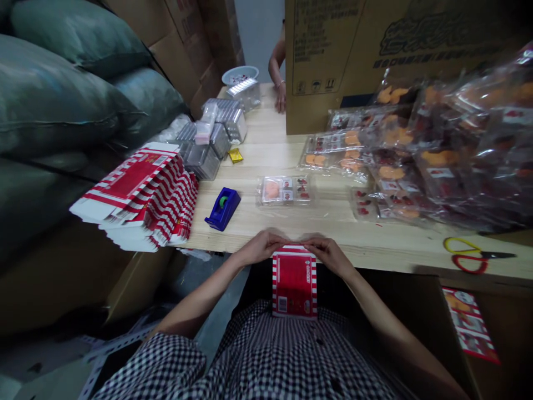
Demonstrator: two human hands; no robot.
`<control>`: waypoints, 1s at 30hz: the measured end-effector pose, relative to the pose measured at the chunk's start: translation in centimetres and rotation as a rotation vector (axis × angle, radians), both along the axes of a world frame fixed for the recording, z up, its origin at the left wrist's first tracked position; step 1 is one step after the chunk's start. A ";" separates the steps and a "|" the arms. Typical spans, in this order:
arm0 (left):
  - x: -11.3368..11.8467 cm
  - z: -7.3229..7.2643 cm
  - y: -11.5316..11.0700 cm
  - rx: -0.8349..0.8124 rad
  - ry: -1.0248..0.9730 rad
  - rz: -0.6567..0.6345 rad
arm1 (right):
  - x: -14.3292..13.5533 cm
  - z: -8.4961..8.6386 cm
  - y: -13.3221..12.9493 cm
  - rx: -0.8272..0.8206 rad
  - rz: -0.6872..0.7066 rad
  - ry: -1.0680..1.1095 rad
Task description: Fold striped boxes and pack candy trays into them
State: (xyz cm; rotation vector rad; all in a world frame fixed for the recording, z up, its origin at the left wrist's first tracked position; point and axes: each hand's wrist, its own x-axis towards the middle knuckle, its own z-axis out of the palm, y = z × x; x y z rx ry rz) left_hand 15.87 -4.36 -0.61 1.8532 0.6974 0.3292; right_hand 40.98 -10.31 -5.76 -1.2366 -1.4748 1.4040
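Observation:
A red box (295,283) with white-striped edges rests upright against my body at the table's front edge. Its far end is pinched at the left corner by my left hand (266,244) and at the right corner by my right hand (327,250). Both hands have their fingers closed on it. Just beyond them lies a clear plastic pack (286,190) holding an orange piece and small red items. A blue tape dispenser (223,209) with green tape stands to the left of the pack.
Stacked red-and-white flat boxes (137,189) and clear plastic cases (204,147) line the left. Bagged packs (395,161) heap up at right, beside a large carton (328,61). Yellow-and-red scissors (470,256) lie near the front edge. Another person's hand (280,97) rests at the back.

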 end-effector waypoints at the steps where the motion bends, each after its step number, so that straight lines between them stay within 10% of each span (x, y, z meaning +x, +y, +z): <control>1: -0.2 0.1 -0.2 -0.023 -0.023 0.005 | -0.1 0.2 -0.3 0.013 -0.003 -0.013; 10: -2.3 0.6 -1.0 -0.291 -0.148 0.041 | 0.7 2.6 -1.5 0.097 0.090 -0.113; 18: -2.1 -0.1 -2.8 -0.058 -0.096 0.223 | 0.5 2.9 -2.7 0.117 0.132 -0.083; 30: 0.5 -1.6 -2.7 -0.013 -0.189 0.120 | 0.3 1.3 -3.5 -0.115 -0.014 0.241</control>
